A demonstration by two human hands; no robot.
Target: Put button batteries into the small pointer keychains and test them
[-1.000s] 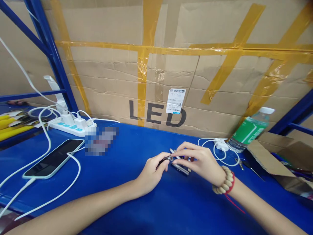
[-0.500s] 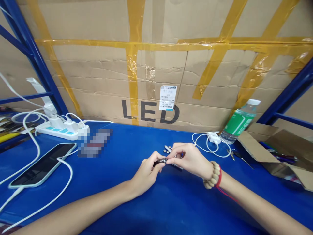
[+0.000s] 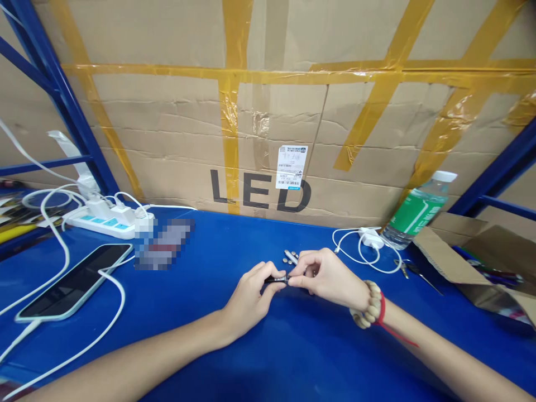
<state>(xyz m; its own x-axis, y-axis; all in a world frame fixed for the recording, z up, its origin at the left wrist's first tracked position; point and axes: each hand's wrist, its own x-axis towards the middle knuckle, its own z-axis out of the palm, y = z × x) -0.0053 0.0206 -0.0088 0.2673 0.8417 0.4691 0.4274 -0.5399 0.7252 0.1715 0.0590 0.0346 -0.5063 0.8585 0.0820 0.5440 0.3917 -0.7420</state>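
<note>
My left hand [image 3: 251, 293] is closed, with thumb and forefinger pinching a small black cylinder [image 3: 275, 279] that has a metallic right end. Fingertips of my right hand [image 3: 326, 276] are pressed together at that end; whatever they grip there is too small and covered to make out. Just behind the right fingers lies a slim silver tube [image 3: 290, 257], partly hidden by the hand. Several small round silver discs, looking like button cells [image 3: 285, 261], lie around the tube on the blue tabletop [image 3: 234, 357].
On the left are a phone [image 3: 73, 282] with a white cable and a power strip [image 3: 109, 223]. To the right stand a water bottle [image 3: 419, 212], a coiled white cable with adapter [image 3: 371, 239], scissors [image 3: 422, 276] and an open cardboard box [image 3: 444, 257]. A large LED carton [image 3: 180, 139] backs the table.
The right hand's fingers have shifted slightly at the end of the black cylinder, which now shows more between the hands. The whole view has also moved a little.
</note>
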